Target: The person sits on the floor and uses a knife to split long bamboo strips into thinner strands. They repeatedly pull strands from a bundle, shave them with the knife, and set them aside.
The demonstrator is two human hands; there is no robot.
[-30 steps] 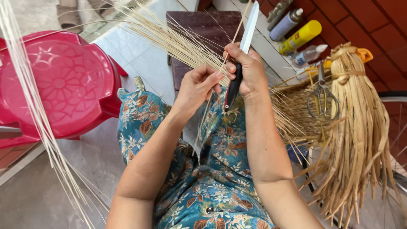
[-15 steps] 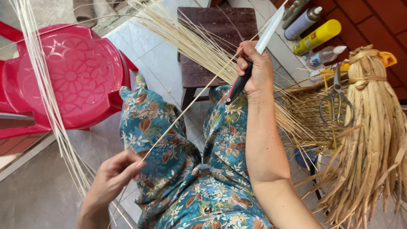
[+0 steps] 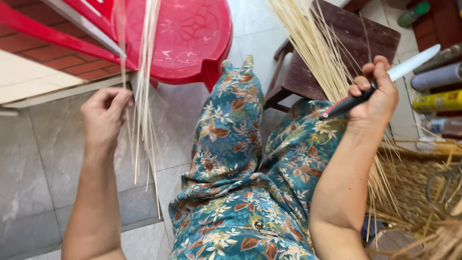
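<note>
My right hand (image 3: pixel 378 94) grips a knife (image 3: pixel 380 85) with a black and red handle and a white blade that points up to the right. Just left of that hand a thick bundle of pale straw strips (image 3: pixel 320 58) fans across a dark wooden stool (image 3: pixel 358 36). My left hand (image 3: pixel 103 115) is out at the left, its fingers pinched on a thin strip at the edge of a second hanging bunch of pale strips (image 3: pixel 144 72). My lap in a blue floral dress (image 3: pixel 240 168) lies between the arms.
A red plastic chair (image 3: pixel 183 38) stands at the top left over grey floor tiles (image 3: pixel 29 168). Several spray cans and bottles (image 3: pixel 440 82) lie at the right edge. A woven straw basket (image 3: pixel 418 183) with scissors sits at the lower right.
My left hand has left the bundle by the knife, swung down and out to the left, and now pinches a strip at the hanging bunch. The right hand keeps the knife raised.
</note>
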